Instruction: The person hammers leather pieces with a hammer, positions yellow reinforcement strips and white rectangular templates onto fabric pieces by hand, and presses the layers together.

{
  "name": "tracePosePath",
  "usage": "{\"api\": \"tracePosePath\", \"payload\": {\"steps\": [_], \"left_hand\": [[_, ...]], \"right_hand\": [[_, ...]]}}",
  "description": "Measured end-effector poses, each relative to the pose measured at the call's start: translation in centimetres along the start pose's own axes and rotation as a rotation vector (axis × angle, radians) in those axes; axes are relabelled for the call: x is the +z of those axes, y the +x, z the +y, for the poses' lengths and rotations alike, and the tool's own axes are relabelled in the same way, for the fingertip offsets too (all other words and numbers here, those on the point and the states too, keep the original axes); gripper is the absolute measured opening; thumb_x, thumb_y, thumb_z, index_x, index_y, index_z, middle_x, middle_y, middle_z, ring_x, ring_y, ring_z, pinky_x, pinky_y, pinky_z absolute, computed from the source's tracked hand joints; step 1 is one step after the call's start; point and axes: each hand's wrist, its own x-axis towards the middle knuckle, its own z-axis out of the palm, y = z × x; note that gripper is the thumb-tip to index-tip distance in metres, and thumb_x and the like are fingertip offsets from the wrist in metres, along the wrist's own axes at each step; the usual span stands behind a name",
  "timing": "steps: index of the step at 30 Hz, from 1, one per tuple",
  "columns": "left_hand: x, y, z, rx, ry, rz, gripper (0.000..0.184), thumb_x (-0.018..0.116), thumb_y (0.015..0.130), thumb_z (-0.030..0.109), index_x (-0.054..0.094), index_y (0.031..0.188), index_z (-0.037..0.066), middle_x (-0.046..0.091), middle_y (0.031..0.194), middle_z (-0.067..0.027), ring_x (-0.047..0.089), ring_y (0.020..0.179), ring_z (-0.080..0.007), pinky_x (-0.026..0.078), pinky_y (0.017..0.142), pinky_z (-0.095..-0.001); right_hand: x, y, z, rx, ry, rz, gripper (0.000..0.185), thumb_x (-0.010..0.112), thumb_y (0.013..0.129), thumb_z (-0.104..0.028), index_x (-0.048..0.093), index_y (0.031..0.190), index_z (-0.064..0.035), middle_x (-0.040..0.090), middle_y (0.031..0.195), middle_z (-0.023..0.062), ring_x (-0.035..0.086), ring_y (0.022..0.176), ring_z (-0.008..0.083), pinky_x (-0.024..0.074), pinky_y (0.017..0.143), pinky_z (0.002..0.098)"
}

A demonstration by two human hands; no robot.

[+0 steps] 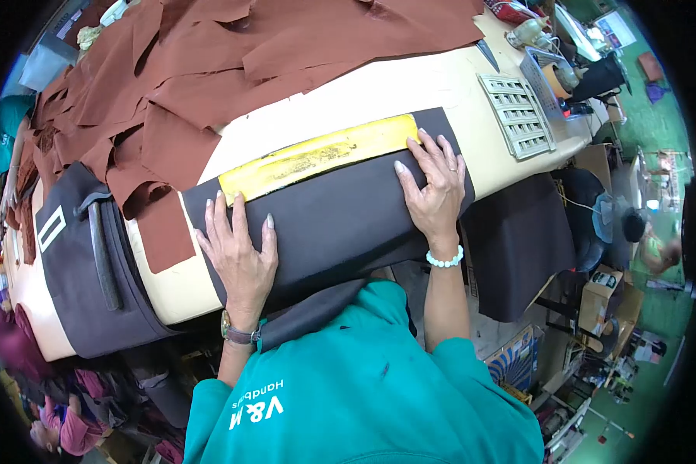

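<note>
A long yellow bar with worn dark marks lies across a dark sheet of leather-like material on the table. The sheet hangs over the table's near edge toward my body. My left hand rests on the sheet with fingers spread, two fingertips at the bar's left end. At the opposite end, my right hand lies with fingers stretched out, its fingertips by the bar's right end. Neither hand is wrapped around anything.
Reddish-brown sheets cover the table's far side. A hammer lies on folded dark material at left. A slotted cream panel and a basket stand at right. Another person's arm is at far left.
</note>
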Motion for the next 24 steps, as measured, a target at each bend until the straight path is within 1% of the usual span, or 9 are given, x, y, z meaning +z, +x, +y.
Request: {"api": "tracePosePath", "payload": {"steps": [5,11,15,20,21,24], "left_hand": [[0.00,-0.01,-0.08,0.011,0.016,-0.002,0.054,0.061,0.085,0.028,0.046,0.130,0.003,0.039,0.137,-0.0216,0.031,0.131,-0.0386,0.021,0.103,-0.0620],[-0.17,0.09,-0.19,0.028,-0.005,-0.021,0.055,0.061,0.084,0.029,0.046,0.130,0.003,0.037,0.138,-0.0221,0.031,0.131,-0.0383,0.021,0.103,-0.0626],[-0.22,0.15,-0.32,0.046,-0.010,-0.028,0.057,0.061,0.083,0.030,0.045,0.130,0.002,0.036,0.138,-0.0222,0.030,0.132,-0.0388,0.021,0.102,-0.0634],[-0.30,0.12,-0.35,0.038,-0.031,-0.028,0.057,0.062,0.083,0.031,0.046,0.130,0.002,0.036,0.137,-0.0226,0.030,0.131,-0.0392,0.022,0.101,-0.0636],[-0.45,0.12,-0.14,0.013,-0.037,-0.045,0.056,0.061,0.085,0.028,0.044,0.132,0.004,0.036,0.139,-0.0221,0.030,0.132,-0.0391,0.019,0.104,-0.0618],[-0.45,0.09,-0.13,0.011,-0.049,-0.038,0.055,0.061,0.085,0.028,0.044,0.132,0.004,0.037,0.138,-0.0223,0.030,0.132,-0.0391,0.019,0.104,-0.0618]], "right_hand": [[0.15,0.15,0.07,-0.018,-0.006,0.020,0.038,0.068,0.078,-0.027,0.066,0.111,-0.0100,0.059,0.123,0.0078,0.047,0.119,0.0333,0.0314,0.099,0.0474],[0.19,0.10,-0.01,-0.007,-0.016,0.022,0.036,0.068,0.078,-0.028,0.066,0.111,-0.0116,0.058,0.124,0.0065,0.047,0.119,0.0331,0.0315,0.100,0.0507],[0.18,0.11,-0.10,0.019,-0.013,0.012,0.037,0.068,0.079,-0.029,0.066,0.112,-0.0131,0.058,0.124,0.0052,0.046,0.121,0.0326,0.0293,0.103,0.0528],[0.17,0.07,-0.25,0.029,-0.016,-0.004,0.037,0.067,0.079,-0.028,0.066,0.113,-0.0132,0.058,0.125,0.0055,0.046,0.122,0.0318,0.0288,0.103,0.0522],[0.15,0.02,-0.26,0.027,-0.015,-0.005,0.037,0.067,0.079,-0.029,0.066,0.113,-0.0131,0.058,0.126,0.0055,0.046,0.122,0.0319,0.0288,0.103,0.0521],[0.19,0.02,-0.07,0.014,-0.019,-0.009,0.037,0.067,0.080,-0.029,0.066,0.113,-0.0128,0.058,0.126,0.0058,0.046,0.122,0.0321,0.0286,0.103,0.0520]]}}
